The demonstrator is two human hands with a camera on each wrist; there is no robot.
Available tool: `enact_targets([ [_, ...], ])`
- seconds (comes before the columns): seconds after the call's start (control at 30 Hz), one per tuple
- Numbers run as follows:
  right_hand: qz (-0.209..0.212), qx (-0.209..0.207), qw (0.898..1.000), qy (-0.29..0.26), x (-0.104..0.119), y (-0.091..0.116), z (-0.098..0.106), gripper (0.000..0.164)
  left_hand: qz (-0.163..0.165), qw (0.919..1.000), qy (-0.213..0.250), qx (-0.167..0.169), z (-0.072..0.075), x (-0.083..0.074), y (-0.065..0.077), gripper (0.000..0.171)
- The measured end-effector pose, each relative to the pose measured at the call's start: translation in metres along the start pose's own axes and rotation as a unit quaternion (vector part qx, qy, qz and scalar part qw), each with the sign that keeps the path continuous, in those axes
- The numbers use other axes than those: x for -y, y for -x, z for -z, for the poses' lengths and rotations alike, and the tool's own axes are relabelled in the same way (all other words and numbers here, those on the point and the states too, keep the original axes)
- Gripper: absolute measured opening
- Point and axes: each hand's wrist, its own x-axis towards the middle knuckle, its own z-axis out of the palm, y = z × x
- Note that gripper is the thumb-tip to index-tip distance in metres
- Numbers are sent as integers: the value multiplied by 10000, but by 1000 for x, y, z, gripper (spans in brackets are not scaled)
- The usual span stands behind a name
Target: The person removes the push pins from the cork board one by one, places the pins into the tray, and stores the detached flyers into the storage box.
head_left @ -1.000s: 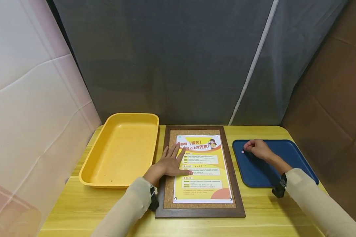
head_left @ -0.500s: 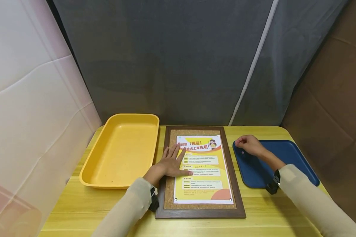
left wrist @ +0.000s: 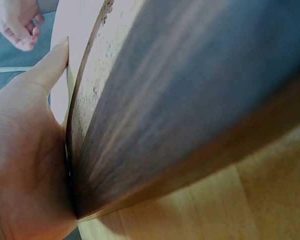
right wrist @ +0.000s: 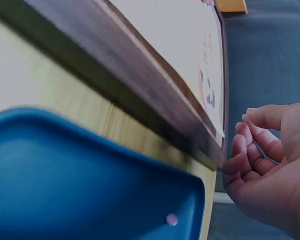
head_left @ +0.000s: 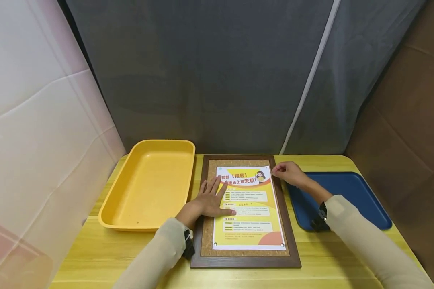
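Note:
A yellow printed poster [head_left: 244, 233] lies on a cork board [head_left: 207, 241] with a dark brown frame [head_left: 246, 262]. Silver thumbtacks [head_left: 283, 245] sit at its two lower corners. My left hand [head_left: 207, 202] rests flat across the poster's left side, fingers spread, palm over the frame's left edge. Near the poster's upper right corner, my right hand [head_left: 291, 173] hovers by the frame with thumb and index fingertips pinched together. A thumbtack in that pinch is almost wholly hidden by the fingertips. Another small, pinkish-looking tack [right wrist: 171, 219] lies in the blue tray [right wrist: 90, 175].
Left of the board stands a deep yellow tray [head_left: 108, 222], with a tiny dark speck on its floor. The blue tray is to the board's right, partly under the right forearm. Grey cloth [head_left: 202, 80] hangs behind the wooden table [head_left: 130, 261].
My right hand has moved left from over the blue tray to the frame's upper right, fingertips still pinched. The left hand has stayed in place on the poster.

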Motion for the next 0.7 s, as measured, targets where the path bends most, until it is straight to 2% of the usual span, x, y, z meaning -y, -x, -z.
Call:
enact_targets([
  [0.43,123,153,9997,-177,24,-30,-27,17,29,10000,-82,-11,-2,4,-1,118],
  [0.57,63,196,9995,-245,30,-36,-34,18,54,10000,-73,-9,-2,4,-1,119],
  [0.7,174,222,9990,-344,36,-40,-42,18,87,9999,-116,-34,-1,4,-2,119],
])
